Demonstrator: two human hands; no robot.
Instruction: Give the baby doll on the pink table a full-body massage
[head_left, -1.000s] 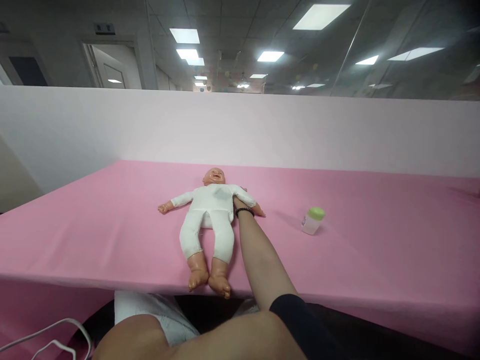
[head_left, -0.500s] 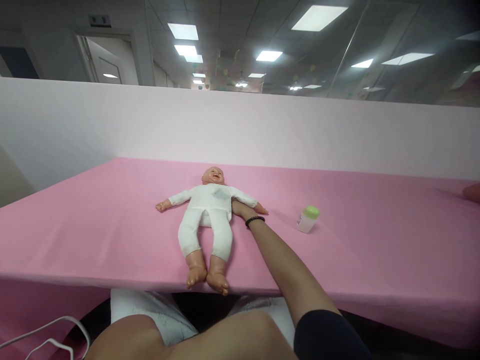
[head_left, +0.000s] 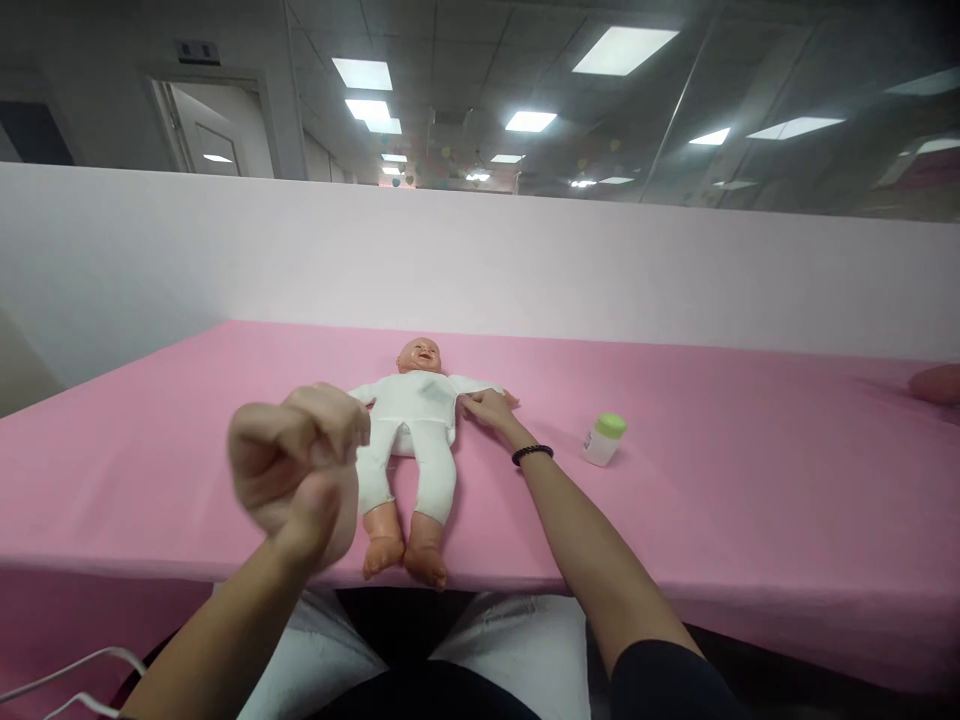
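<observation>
The person's left hand point(head_left: 296, 470) has risen into view, now blurred above the doll's legs, while the right arm has drawn nearer the body. Beyond a white partition point(head_left: 480, 260), a doorway point(head_left: 214, 130) stands at upper left under ceiling lights. A pink tablecloth point(head_left: 150, 470) covers the table, with a baby doll point(head_left: 409, 440) in a white sleepsuit lying on its back at centre. The left hand is curled into a loose fist, holding nothing visible. The right hand point(head_left: 487, 408) lies with its fingers extended on the doll's sleeve; whether it grips the cloth I cannot tell. Right of it stands a small green-capped bottle point(head_left: 604, 440), apart from the hand.
</observation>
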